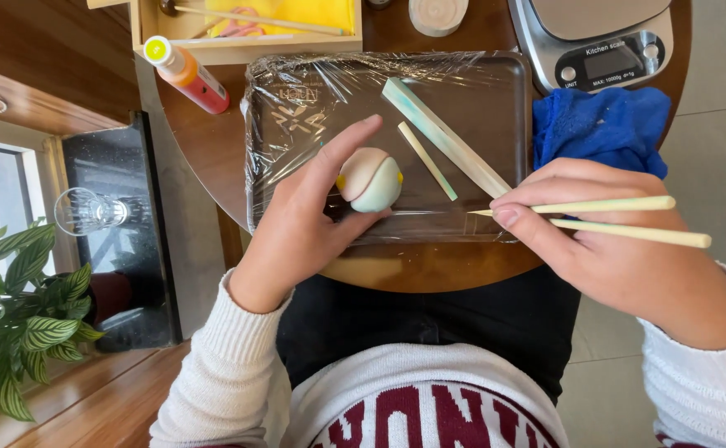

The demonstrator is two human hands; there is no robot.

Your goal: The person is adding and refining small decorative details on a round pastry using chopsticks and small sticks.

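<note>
— How many hands are in the frame?
— Two: a left hand point(296, 224) and a right hand point(611, 249).
— And sticks?
— The right hand has two thin pale sticks point(628, 220). Two more flat tools point(441, 137) lie on the one wrapped tray point(296, 108) at centre, a wide one and a narrow one.
— Dough balls?
— One dough ball point(369, 180), centre frame.
— What else?
— One scale point(599, 37) upper right, one blue cloth point(603, 124), one orange bottle point(187, 75) upper left, one glass point(89, 211) and one plant point(14, 323) at left.
</note>
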